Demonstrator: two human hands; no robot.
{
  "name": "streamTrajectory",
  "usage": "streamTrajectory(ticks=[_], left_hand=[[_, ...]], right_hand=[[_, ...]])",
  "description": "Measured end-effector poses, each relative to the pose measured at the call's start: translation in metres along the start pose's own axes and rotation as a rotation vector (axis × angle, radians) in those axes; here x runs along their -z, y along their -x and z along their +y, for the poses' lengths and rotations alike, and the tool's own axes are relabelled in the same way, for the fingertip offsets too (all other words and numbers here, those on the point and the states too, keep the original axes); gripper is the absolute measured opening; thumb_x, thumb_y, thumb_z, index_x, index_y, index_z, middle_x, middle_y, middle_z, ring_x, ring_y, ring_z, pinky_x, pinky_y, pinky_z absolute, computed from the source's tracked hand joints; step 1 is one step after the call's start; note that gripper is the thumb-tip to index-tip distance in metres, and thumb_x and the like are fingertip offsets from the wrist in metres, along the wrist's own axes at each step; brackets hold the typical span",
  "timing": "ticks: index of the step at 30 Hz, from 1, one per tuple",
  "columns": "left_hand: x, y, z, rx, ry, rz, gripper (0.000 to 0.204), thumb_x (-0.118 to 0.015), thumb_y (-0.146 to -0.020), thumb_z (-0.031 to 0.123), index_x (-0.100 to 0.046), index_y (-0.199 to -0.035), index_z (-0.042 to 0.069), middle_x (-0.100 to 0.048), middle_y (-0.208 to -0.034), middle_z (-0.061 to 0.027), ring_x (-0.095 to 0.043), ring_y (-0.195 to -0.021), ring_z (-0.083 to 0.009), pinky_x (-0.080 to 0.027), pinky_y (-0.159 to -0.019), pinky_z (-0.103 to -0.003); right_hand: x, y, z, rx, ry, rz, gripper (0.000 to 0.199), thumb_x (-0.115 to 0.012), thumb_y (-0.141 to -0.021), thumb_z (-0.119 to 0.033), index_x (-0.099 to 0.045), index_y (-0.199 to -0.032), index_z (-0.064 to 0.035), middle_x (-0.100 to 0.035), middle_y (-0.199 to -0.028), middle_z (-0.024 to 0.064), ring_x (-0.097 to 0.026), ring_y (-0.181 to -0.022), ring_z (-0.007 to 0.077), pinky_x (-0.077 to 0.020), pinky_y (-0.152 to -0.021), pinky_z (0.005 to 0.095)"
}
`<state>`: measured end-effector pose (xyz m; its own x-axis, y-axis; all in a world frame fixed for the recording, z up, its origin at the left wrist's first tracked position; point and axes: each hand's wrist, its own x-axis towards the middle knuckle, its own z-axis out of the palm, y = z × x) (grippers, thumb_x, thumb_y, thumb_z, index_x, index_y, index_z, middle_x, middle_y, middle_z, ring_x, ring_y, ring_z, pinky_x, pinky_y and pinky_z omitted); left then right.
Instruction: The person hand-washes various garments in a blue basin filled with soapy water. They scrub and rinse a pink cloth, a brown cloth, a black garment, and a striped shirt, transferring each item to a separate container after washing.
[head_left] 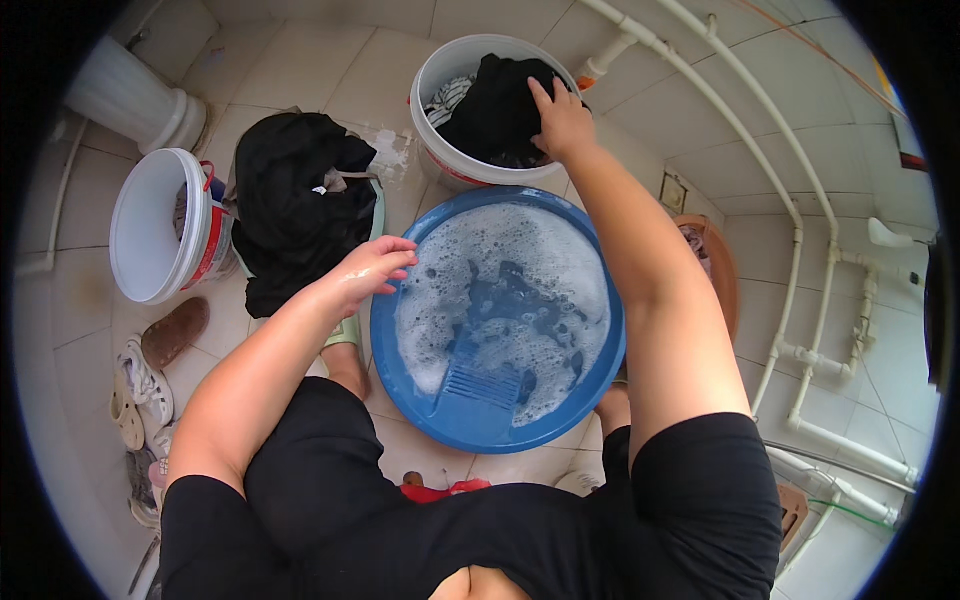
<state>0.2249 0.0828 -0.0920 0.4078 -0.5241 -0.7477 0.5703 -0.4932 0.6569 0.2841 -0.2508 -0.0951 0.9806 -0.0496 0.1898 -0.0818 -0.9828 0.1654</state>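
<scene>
Blue plastic makes up the single washbasin (480,438) at the centre, filled with foamy water, one ribbed washboard panel (478,383) showing at its near side. The right hand (562,120) reaches to the far side, fingers spread and partly bent, resting on one black garment (495,115) in the far white bucket (445,65) — whether it grips the fabric, I cannot tell. One striped cloth (448,100) lies left of that garment. The left hand (375,270) is half open by the basin's left rim, fingers loosely curved, with nothing visible in it; contact with the rim is unclear. Two white buckets stand in all — the other, the left bucket (140,235), sits beyond one black clothes heap (290,200). One brown slipper (176,333) lies nearer, on the left.
</scene>
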Motion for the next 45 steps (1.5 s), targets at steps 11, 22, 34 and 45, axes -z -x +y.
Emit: streamTrajectory(ticks=[11,22,34,45], left_hand=[[-0.043,-0.030,0.024,-0.030,0.561,-0.064,0.071,-0.040,-0.086,0.060,-0.032,-0.135,0.009,-0.045,-0.130,-0.0119,-0.044,-0.116,-0.0304,-0.036,-0.095,-0.044],[-0.082,-0.052,0.022,-0.019,-0.248,0.023,0.025,-0.062,-0.070,0.017,-0.058,-0.089,0.001,-0.052,-0.063,-0.0007,-0.046,-0.049,-0.0116,-0.035,-0.041,-0.025],[-0.134,-0.100,-0.053,-0.451,-1.660,0.052,0.072,-0.054,-0.079,0.052,-0.035,-0.134,0.010,-0.017,-0.146,-0.0155,-0.007,-0.136,-0.0349,-0.020,-0.100,-0.062],[-0.120,-0.196,-0.085,-0.043,-1.370,0.029,0.053,-0.039,-0.088,0.049,-0.047,-0.126,0.012,-0.048,-0.125,-0.0200,-0.050,-0.111,-0.0332,-0.037,-0.096,-0.039]], right_hand=[[0.126,0.102,-0.014,-0.250,-1.407,-0.151,0.060,-0.061,-0.058,-0.006,-0.052,-0.116,-0.0025,-0.059,-0.106,0.0094,-0.055,-0.099,0.0159,-0.0428,-0.088,0.0277],[0.064,0.286,0.022,-0.247,-0.775,-0.480,0.053,-0.072,-0.063,-0.024,-0.055,-0.111,-0.0112,-0.057,-0.099,0.0156,-0.055,-0.094,0.0342,-0.0460,-0.079,0.0384],[-0.067,0.328,-0.027,-0.120,-0.265,-0.562,0.088,-0.072,-0.061,-0.045,-0.031,-0.137,-0.0288,-0.013,-0.147,0.0141,-0.010,-0.133,0.0422,-0.0158,-0.100,0.0647],[-0.129,0.323,0.002,-0.258,-0.387,-0.716,0.055,-0.045,-0.086,-0.031,-0.033,-0.137,-0.0130,-0.035,-0.137,0.0187,-0.037,-0.124,0.0359,-0.0297,-0.103,0.0436]])
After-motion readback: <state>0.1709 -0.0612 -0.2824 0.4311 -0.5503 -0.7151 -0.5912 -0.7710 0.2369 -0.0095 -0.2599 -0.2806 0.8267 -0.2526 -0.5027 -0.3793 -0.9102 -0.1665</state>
